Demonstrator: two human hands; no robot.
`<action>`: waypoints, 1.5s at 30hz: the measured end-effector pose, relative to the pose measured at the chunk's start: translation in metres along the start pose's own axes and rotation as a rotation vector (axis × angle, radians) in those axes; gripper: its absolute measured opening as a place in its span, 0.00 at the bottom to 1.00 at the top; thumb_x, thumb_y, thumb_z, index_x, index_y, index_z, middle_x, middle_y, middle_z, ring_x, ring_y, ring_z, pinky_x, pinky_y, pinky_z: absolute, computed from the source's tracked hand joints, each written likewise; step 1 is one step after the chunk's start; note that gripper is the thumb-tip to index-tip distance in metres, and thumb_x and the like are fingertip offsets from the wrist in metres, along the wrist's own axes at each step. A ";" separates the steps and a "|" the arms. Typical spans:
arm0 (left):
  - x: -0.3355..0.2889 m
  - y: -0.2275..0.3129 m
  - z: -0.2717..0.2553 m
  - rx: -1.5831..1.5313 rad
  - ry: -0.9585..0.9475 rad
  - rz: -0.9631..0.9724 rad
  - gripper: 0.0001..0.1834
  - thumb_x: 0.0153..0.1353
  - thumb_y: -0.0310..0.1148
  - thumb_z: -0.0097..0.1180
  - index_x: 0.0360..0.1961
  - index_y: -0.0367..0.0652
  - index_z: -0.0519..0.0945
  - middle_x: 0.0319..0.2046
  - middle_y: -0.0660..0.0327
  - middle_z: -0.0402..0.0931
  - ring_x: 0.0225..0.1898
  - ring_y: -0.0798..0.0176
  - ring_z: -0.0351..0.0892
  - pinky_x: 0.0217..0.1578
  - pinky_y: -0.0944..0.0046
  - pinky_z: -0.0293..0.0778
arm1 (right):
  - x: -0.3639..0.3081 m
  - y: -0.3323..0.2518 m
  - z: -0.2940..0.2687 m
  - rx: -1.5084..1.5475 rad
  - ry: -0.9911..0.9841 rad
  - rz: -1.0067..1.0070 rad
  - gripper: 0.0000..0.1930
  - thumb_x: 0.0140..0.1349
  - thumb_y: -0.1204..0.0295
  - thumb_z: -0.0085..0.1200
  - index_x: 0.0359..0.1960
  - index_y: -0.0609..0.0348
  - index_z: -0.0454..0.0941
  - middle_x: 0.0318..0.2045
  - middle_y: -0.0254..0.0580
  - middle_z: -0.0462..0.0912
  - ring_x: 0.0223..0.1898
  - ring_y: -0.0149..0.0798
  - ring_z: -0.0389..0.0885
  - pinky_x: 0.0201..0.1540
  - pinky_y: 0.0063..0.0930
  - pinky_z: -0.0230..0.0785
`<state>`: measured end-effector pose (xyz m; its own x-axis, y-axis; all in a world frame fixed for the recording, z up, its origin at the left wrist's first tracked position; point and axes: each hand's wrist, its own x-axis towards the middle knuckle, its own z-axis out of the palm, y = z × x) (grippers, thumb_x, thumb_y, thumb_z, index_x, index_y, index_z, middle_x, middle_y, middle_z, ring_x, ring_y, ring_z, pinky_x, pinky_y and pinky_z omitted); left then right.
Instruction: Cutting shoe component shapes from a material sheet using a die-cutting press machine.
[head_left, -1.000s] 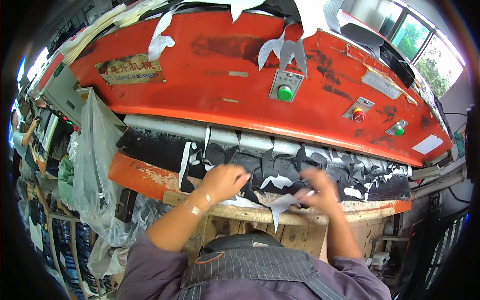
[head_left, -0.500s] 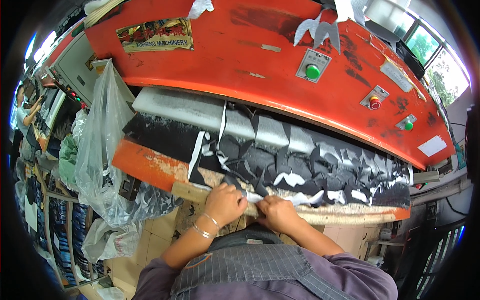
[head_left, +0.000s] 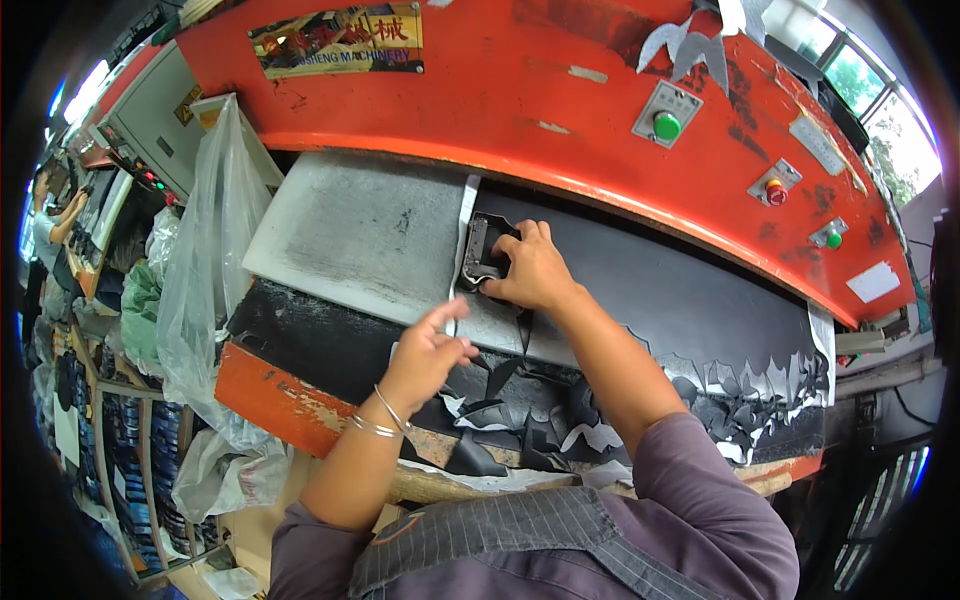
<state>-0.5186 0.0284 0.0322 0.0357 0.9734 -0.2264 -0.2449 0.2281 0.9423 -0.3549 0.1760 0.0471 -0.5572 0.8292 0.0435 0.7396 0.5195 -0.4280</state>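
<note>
Presently gripping black cutting die (head_left: 474, 250) with right hand (head_left: 540, 265) at left edge of dark sheet (head_left: 680, 275); holding left hand (head_left: 428, 358) near, fingers loosely spread; leaving broad middle apparently uncut, showing notched near edge beside scraps (head_left: 738, 410).

A gold rectangular nameplate (head_left: 337, 40) is being carried by the red machine front (head_left: 500, 80), where large red characters are being set above a row of dark lettering; a yellow warning sign (head_left: 187, 104) is being borne by the grey cabinet (head_left: 140, 100); small print is being displayed on the metal plate (head_left: 690, 108) around the green button (head_left: 667, 125), its characters being rendered too small to be read
</note>
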 end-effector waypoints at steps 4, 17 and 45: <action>0.004 -0.001 -0.012 -0.157 -0.095 0.057 0.48 0.56 0.17 0.55 0.72 0.39 0.39 0.70 0.49 0.48 0.51 0.64 0.74 0.45 0.68 0.75 | -0.066 -0.028 0.005 0.454 0.061 -0.009 0.28 0.42 0.53 0.70 0.40 0.59 0.81 0.44 0.57 0.69 0.50 0.52 0.67 0.55 0.40 0.62; -0.047 0.028 -0.028 1.015 -0.061 0.040 0.36 0.49 0.37 0.70 0.57 0.33 0.68 0.39 0.49 0.76 0.40 0.56 0.79 0.40 0.62 0.76 | -0.068 0.058 -0.032 0.091 0.093 0.116 0.39 0.35 0.57 0.73 0.54 0.55 0.75 0.61 0.62 0.65 0.62 0.57 0.61 0.64 0.42 0.60; 0.088 -0.040 0.059 1.112 0.015 0.547 0.42 0.54 0.28 0.50 0.67 0.27 0.47 0.62 0.50 0.67 0.66 0.51 0.60 0.69 0.46 0.42 | -0.101 0.092 -0.012 -0.056 0.277 0.155 0.49 0.50 0.47 0.64 0.67 0.63 0.55 0.63 0.58 0.66 0.66 0.52 0.63 0.68 0.47 0.49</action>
<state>-0.4489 0.1061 -0.0111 0.1751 0.9478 0.2664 0.7312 -0.3063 0.6095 -0.2257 0.1425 0.0141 -0.3185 0.9199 0.2288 0.8313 0.3871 -0.3990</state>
